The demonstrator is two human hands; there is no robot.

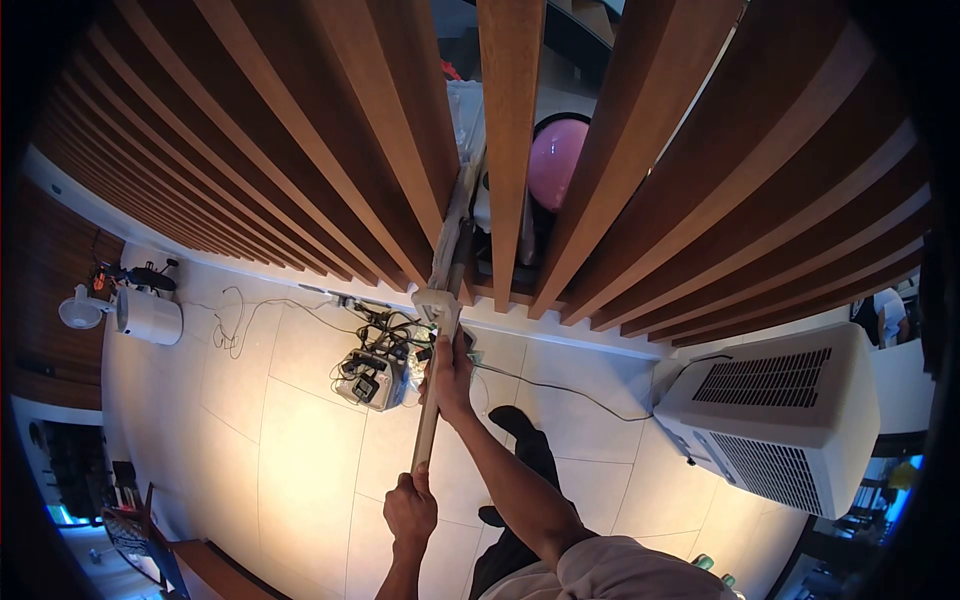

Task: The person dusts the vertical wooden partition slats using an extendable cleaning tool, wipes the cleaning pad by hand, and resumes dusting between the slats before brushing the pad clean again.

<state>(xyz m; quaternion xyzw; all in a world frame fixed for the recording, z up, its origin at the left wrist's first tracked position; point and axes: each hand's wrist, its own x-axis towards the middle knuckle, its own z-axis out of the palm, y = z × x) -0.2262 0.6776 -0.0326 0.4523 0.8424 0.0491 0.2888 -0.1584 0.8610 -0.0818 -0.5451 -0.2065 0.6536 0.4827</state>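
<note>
many slats (512, 150) and cables (372, 348) crowd the pole (427, 430) left fingers (400, 492) and right fingers (460, 354) grip.

A boxy white appliance (772, 418) (vented) stands well apart from a pink ball (560, 165).

Count: grips (410, 508) (453, 370), two; pole (427, 428), one; pink ball (558, 165), one; grilled white unit (768, 418), one; white cylinder (148, 316), one; white fan (82, 308), one.

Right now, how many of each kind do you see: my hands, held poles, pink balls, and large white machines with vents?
Left hand and right hand: 2 hands
Held pole: 1
Pink ball: 1
Large white machine with vents: 1
Total: 5
</note>
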